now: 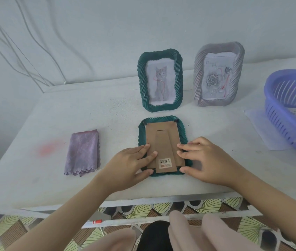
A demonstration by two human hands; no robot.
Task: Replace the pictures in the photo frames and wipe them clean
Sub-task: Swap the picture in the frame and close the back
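Note:
A dark green frame [181, 127] lies face down on the white table [35, 142], its brown cardboard back [161, 140] with a barcode sticker facing up. My left hand [131, 163] rests on the frame's lower left side, fingers on the cardboard, thumb at the bottom edge. My right hand [205, 160] presses the lower right side, thumb under the bottom corner. Behind it stand a green frame with a cat drawing [160, 79] and a grey frame with a rose drawing [218, 75]. A folded purple cloth [83, 152] lies to the left.
A purple slotted basket [292, 109] sits at the right edge on a sheet of paper [259, 120], with a drawing inside it. White cables hang on the wall at left. A pink stain marks the table's left part. The table's front edge is near my knees.

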